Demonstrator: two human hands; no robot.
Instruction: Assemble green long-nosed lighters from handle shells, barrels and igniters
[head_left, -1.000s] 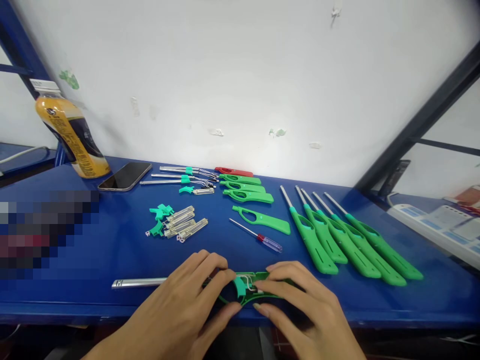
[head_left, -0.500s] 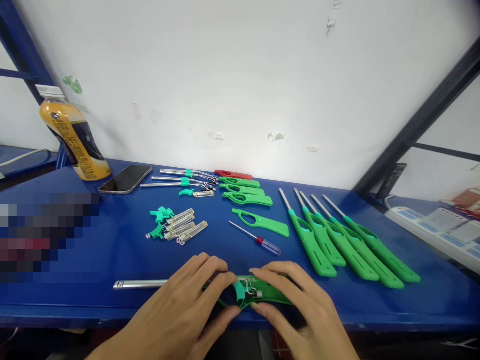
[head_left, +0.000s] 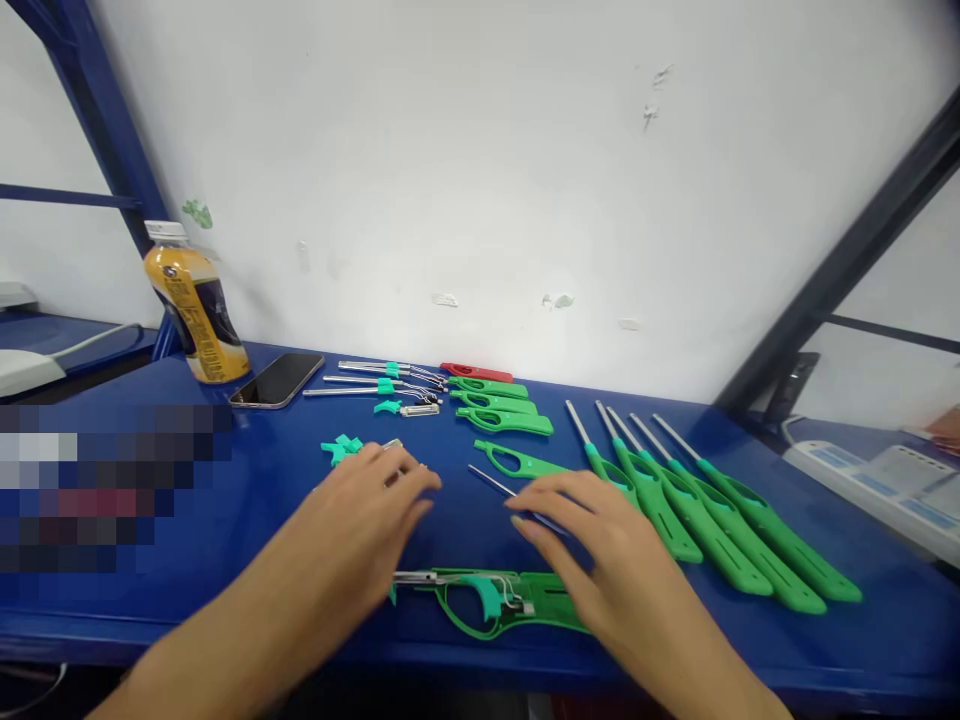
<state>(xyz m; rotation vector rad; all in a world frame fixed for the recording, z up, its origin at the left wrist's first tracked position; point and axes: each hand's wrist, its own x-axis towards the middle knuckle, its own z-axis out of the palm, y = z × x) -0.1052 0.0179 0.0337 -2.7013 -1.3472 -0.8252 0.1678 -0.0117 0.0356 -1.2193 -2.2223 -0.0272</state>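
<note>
An open green lighter half with a teal trigger and wires lies near the front edge of the blue table. Both hands hover above the table behind it, holding nothing. My left hand has its fingers stretched out over the small pile of metal tubes with teal parts. My right hand is spread over the screwdriver, whose handle it hides, next to a loose green handle shell.
Several finished green lighters lie in a row at the right. Metal rods with teal pieces, green shells and a red one sit at the back. A phone and an orange bottle stand at the back left. A white power strip lies at far right.
Both hands let go of the green lighter half and lifted forward, the left toward the tube pile, the right over the screwdriver. The camera tilted up a little.
</note>
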